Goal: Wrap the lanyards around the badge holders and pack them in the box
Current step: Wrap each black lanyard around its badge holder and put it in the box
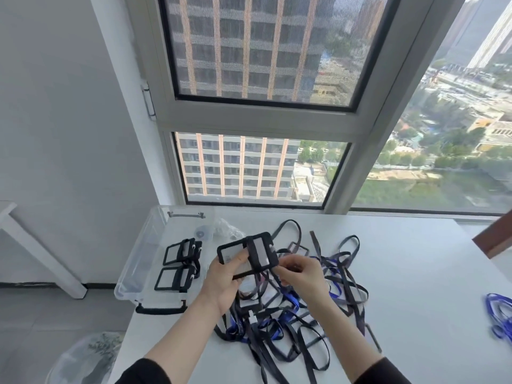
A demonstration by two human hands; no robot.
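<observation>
A: What is lying in the box point(130, 275)?
B: Two wrapped holders point(177, 266).
A: And the grips?
B: Left hand point(224, 278) is clamping a holder point(249, 252) above the surface point(401, 261); right hand point(300, 270) is pinching its lanyard point(256, 273) over the pile point(299, 322).

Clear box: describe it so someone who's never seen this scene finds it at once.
Start at the white table under the window and go to its left edge. The clear box sits there, left of the left hand, open, with black handles at both ends. Unlike the loose lanyard pile beside it, it holds two wrapped badge holders.
</observation>
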